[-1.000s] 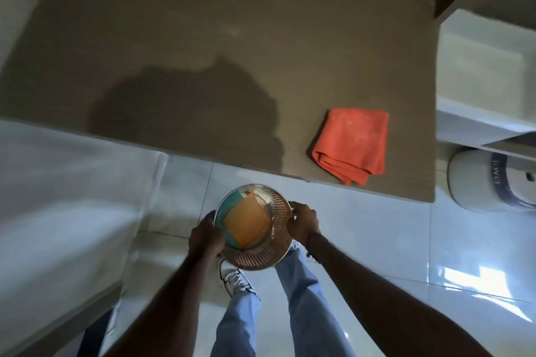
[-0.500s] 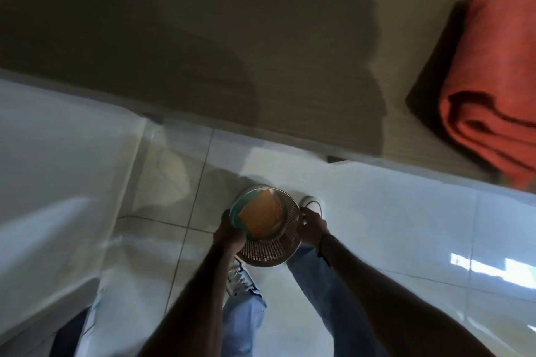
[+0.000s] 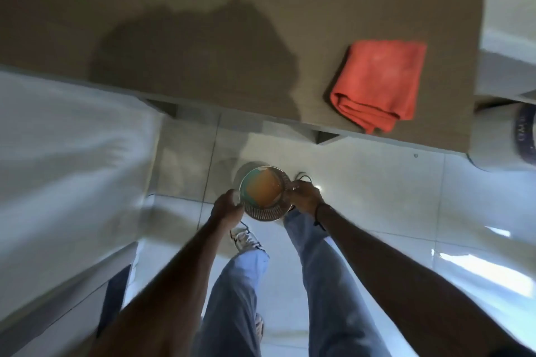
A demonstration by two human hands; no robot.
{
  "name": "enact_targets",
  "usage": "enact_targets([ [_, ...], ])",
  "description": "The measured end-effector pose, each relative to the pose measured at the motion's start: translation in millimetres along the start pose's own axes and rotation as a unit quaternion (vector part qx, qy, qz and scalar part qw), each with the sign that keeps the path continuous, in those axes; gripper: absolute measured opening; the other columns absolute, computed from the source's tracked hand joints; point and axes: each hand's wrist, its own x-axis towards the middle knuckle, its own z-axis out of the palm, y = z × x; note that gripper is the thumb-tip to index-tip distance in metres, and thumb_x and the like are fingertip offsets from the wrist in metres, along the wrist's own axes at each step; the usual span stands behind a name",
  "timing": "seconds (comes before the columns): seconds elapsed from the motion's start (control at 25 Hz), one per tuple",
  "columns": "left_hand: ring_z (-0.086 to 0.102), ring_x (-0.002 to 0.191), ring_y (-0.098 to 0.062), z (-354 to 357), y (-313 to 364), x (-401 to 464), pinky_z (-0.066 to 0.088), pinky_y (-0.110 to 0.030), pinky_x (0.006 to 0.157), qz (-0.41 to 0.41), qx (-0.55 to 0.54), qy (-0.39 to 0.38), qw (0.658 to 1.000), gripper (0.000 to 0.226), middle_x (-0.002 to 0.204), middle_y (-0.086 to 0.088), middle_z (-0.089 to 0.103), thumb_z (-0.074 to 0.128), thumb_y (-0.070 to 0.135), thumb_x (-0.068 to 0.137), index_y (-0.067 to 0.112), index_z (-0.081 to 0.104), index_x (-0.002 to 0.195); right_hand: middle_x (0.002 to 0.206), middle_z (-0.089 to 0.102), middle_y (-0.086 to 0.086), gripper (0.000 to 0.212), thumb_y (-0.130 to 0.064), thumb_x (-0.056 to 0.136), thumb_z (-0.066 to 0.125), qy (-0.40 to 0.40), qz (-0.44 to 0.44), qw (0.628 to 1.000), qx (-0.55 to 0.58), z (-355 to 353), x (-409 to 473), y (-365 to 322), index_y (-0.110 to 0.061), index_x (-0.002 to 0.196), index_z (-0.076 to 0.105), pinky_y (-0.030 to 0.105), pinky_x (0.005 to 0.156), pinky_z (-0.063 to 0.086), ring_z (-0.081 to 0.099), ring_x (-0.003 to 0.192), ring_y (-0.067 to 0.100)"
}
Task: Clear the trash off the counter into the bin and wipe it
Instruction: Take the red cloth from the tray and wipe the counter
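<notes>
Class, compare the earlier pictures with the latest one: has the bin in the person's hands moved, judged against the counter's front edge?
Yes. The bin has gone down and away from the counter edge, towards the floor tiles; both hands hold its rim.

Glossy white tile floor (image 3: 377, 197), bright window reflections, white cabinet (image 3: 58, 168)
</notes>
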Motion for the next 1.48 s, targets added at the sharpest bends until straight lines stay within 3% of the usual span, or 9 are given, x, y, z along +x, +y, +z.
enact_targets([
  [0.28,0.070,0.116,-0.028,-108.1,110.0,-136.2,0.055,-0.039,0.105,0.150,-0.011,0.008,0.989,0.037,0.124,-0.011,0.074,0.063,0.014,0.090,0.013,0.067,0.126,0.111,0.074,0.011,0.027,-0.024,0.091,0.061,0.010,-0.017,0.992,0.121,-100.6,-148.5,-60.9,-0.015,0.115,0.069,0.029,0.071,0.047,0.068,0.094,0.026],
  [0.36,0.076,0.098,-0.033,-126.6,143.8,-158.5,0.063,-0.040,0.087,0.172,-0.057,-0.014,0.983,0.028,0.107,-0.015,0.078,0.066,0.012,0.089,0.009,0.070,0.116,0.113,0.073,0.008,0.028,-0.026,0.095,0.054,-0.028,-0.025,0.992,0.118,-137.9,-173.9,-74.8,-0.015,0.119,0.065,0.031,0.073,0.049,0.067,0.089,0.023],
  [0.44,0.071,0.075,-0.032,-139.3,179.3,-172.8,0.058,-0.033,0.063,0.208,-0.090,-0.026,0.974,0.014,0.089,-0.019,0.073,0.064,0.006,0.089,0.005,0.071,0.101,0.108,0.075,0.005,0.028,-0.031,0.096,0.052,-0.062,-0.037,0.992,0.105,-176.9,-192.8,-86.4,-0.014,0.115,0.066,0.033,0.076,0.055,0.069,0.085,0.020],
  [0.52,0.060,0.066,-0.028,-145.1,211.6,-173.6,0.049,-0.030,0.057,0.225,-0.133,-0.009,0.965,0.012,0.078,-0.023,0.064,0.059,-0.001,0.090,0.005,0.068,0.087,0.093,0.076,0.006,0.024,-0.031,0.095,0.054,-0.065,-0.050,0.987,0.135,-208.9,-201.2,-98.6,-0.014,0.102,0.069,0.030,0.067,0.058,0.071,0.073,0.020],
  [0.64,0.064,0.077,-0.035,-140.4,258.0,-155.2,0.060,-0.045,0.078,0.225,-0.155,0.039,0.961,0.012,0.089,-0.025,0.067,0.060,0.004,0.093,0.007,0.069,0.100,0.076,0.068,0.008,0.012,-0.026,0.083,0.068,0.125,-0.080,0.966,0.212,-242.7,-190.0,-114.6,-0.016,0.076,0.066,0.029,0.057,0.055,0.064,0.058,0.018],
  [0.72,0.070,0.106,-0.037,-129.5,284.6,-142.2,0.055,-0.045,0.102,0.238,-0.049,0.053,0.969,0.039,0.116,-0.023,0.072,0.064,0.012,0.092,0.004,0.061,0.131,0.078,0.070,0.007,0.021,-0.025,0.073,0.080,0.270,-0.087,0.938,0.200,-255.2,-171.4,-118.3,-0.016,0.079,0.062,0.036,0.072,0.058,0.066,0.069,0.021],
  [1.0,0.066,0.120,-0.032,-78.8,417.8,-105.0,0.049,-0.041,0.109,0.318,0.012,0.052,0.947,0.064,0.128,-0.020,0.070,0.056,0.020,0.066,0.000,0.067,0.125,0.080,0.067,0.004,0.039,-0.019,0.066,0.081,0.264,-0.093,0.942,0.186,-343.9,-101.2,-109.4,-0.017,0.100,0.060,0.041,0.066,0.060,0.066,0.070,0.026],
  [1.24,0.070,0.111,-0.031,-25.2,565.5,-77.0,0.056,-0.039,0.098,0.341,0.033,0.024,0.939,0.041,0.121,-0.014,0.073,0.066,0.009,0.081,0.010,0.067,0.122,0.086,0.070,-0.003,0.039,-0.019,0.068,0.073,0.329,-0.044,0.917,0.219,-483.1,-62.2,-81.4,-0.027,0.105,0.065,0.031,0.070,0.061,0.069,0.080,0.020],
  [1.48,0.066,0.116,-0.030,9.9,622.0,-57.3,0.058,-0.041,0.098,0.382,0.146,0.034,0.912,0.043,0.128,-0.013,0.067,0.065,0.009,0.090,0.015,0.062,0.132,0.085,0.073,0.001,0.032,-0.014,0.081,0.068,0.307,0.001,0.920,0.243,-543.4,-31.0,-61.8,-0.020,0.112,0.066,0.045,0.086,0.061,0.071,0.088,0.026],
])
